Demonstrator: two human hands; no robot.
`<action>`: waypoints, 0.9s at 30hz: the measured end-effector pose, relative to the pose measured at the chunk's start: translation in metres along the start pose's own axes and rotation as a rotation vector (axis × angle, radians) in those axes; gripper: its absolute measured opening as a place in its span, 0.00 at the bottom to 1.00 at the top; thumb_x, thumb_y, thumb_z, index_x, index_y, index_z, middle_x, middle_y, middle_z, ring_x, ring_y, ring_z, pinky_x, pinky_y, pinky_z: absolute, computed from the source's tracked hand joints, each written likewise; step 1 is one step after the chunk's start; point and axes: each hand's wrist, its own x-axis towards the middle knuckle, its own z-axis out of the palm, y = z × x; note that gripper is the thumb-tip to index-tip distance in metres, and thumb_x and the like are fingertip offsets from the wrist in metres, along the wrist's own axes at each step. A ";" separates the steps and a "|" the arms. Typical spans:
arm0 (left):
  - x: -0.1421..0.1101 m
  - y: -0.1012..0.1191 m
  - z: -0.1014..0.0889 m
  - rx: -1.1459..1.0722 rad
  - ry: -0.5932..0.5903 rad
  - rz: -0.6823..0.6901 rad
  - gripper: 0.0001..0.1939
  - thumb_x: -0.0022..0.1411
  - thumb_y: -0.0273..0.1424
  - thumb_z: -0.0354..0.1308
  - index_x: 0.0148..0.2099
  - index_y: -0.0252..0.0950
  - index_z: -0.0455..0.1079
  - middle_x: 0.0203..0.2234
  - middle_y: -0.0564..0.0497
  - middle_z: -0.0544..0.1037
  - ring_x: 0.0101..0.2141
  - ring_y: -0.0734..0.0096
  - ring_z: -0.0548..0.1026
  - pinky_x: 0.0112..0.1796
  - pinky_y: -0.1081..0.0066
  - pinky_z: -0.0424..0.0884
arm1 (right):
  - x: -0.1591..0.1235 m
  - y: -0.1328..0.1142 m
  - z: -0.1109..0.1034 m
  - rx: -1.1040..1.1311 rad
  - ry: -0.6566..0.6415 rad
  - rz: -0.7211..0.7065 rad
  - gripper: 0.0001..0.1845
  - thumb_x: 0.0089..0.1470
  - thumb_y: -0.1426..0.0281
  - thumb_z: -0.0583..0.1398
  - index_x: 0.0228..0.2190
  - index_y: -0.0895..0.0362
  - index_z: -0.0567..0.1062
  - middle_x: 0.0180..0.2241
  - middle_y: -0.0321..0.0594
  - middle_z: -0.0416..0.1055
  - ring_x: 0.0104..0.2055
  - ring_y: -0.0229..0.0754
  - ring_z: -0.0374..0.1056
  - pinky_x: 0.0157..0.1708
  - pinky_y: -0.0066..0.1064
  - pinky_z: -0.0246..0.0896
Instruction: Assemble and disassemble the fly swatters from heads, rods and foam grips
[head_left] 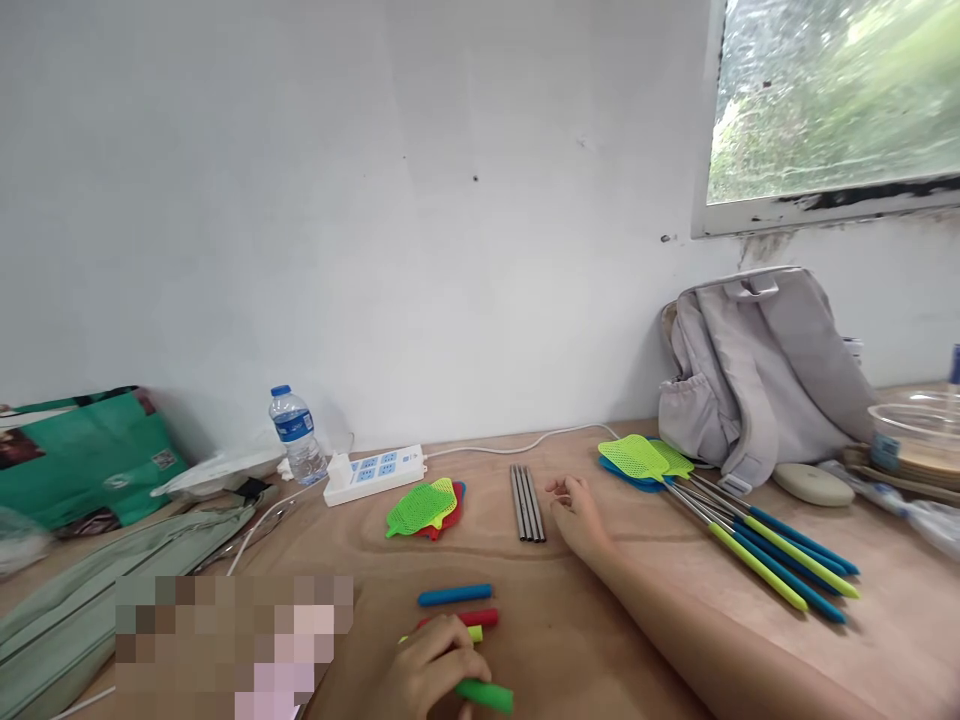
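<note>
Tabletop [570, 660], green tube [491, 696] in left hand [436, 665]; rods [529, 505] (grey)

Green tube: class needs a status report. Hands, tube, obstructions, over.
Left hand: fingers on green tube. Right hand: nothing visible in it, beside steel rods. Yellow tube partly hidden by left hand.

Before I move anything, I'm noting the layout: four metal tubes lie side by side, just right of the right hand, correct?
Not quite: the head view shows the four metal tubes side by side, but just left of the right hand.
</note>
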 end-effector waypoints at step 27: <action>-0.003 -0.014 -0.016 0.181 -0.005 -0.213 0.25 0.43 0.19 0.50 0.41 0.48 0.72 0.40 0.55 0.74 0.41 0.64 0.71 0.42 0.68 0.65 | -0.040 0.008 -0.207 -1.133 0.049 -0.267 0.08 0.47 0.64 0.55 0.28 0.53 0.71 0.30 0.43 0.71 0.36 0.51 0.64 0.36 0.39 0.54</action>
